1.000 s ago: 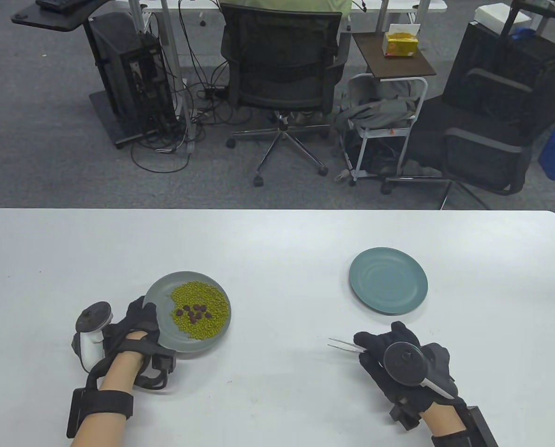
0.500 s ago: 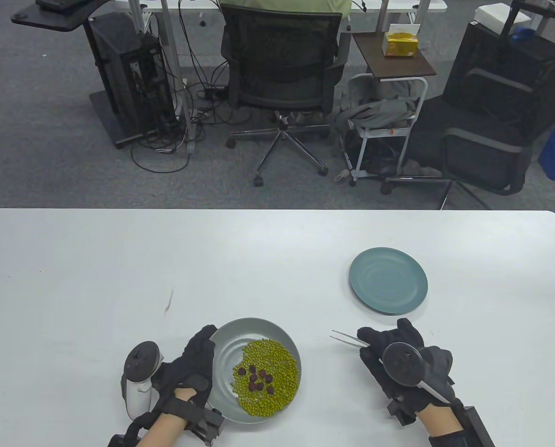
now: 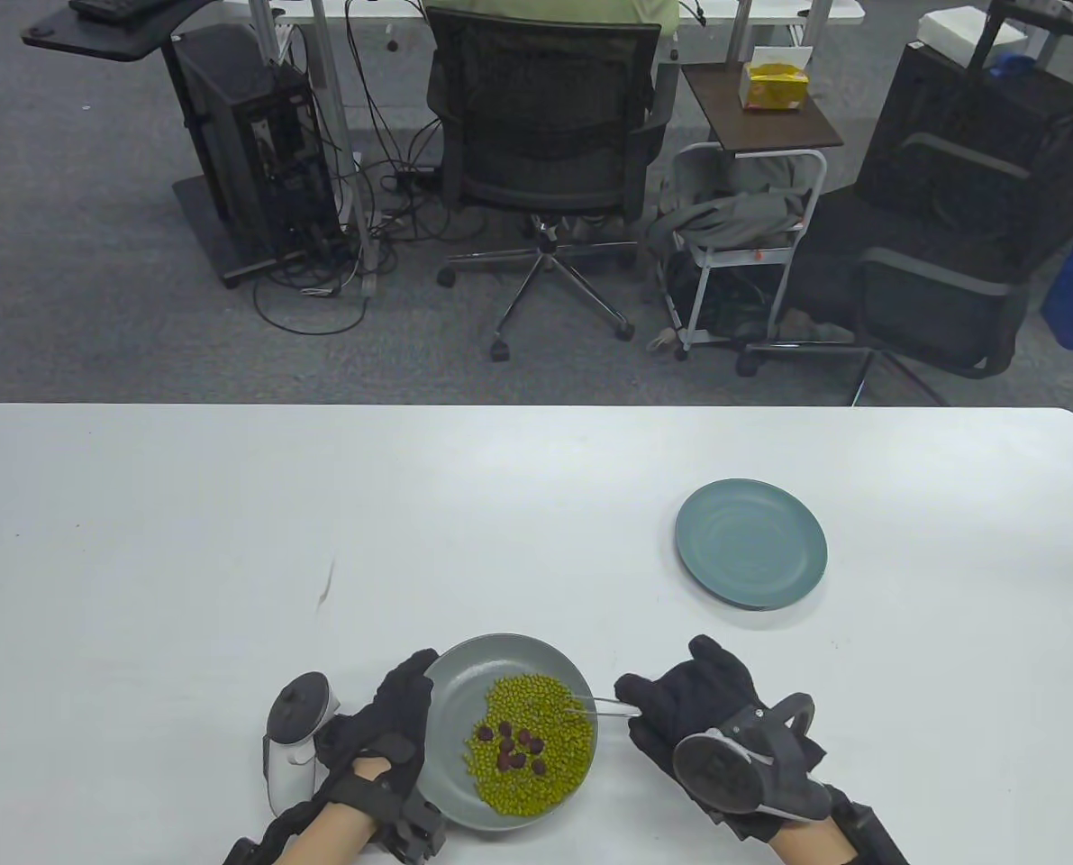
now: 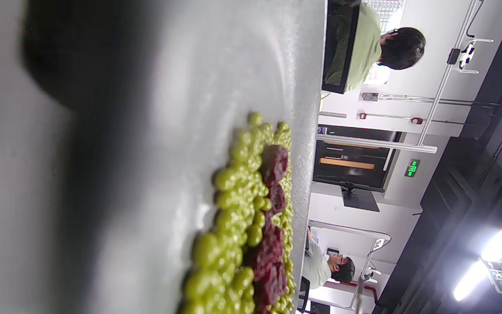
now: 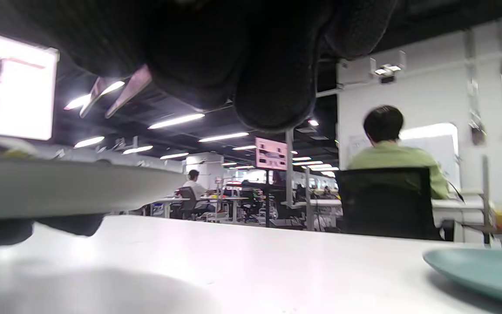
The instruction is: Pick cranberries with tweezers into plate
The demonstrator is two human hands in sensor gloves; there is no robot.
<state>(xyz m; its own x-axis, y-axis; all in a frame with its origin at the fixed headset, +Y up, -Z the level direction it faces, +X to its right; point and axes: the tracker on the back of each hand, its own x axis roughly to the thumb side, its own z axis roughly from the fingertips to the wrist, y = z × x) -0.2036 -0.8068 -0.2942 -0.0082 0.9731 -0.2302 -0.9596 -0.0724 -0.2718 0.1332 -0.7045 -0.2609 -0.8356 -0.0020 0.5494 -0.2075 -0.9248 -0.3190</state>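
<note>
A grey plate [image 3: 459,685] near the table's front edge holds green beans [image 3: 536,748] with several dark red cranberries [image 3: 518,748] on top. My left hand [image 3: 392,721] grips the plate's left rim. My right hand [image 3: 680,712] holds metal tweezers [image 3: 601,710] whose tips reach over the plate's right rim, above the beans. An empty teal plate [image 3: 752,542] lies further back on the right. The left wrist view shows the beans [image 4: 233,218] and cranberries [image 4: 273,244] close up. The right wrist view shows the tweezers [image 5: 116,93] under my gloved fingers and the grey plate's rim [image 5: 72,185].
The white table [image 3: 140,541] carries a small dark mark [image 3: 327,584] left of the middle. The teal plate's edge shows in the right wrist view [image 5: 477,272]. Office chairs, a cart and computer towers stand on the floor beyond the table.
My left hand slid the grey plate right and toward the front edge. My right hand turned and moved left, bringing the tweezer tips over the plate's right rim.
</note>
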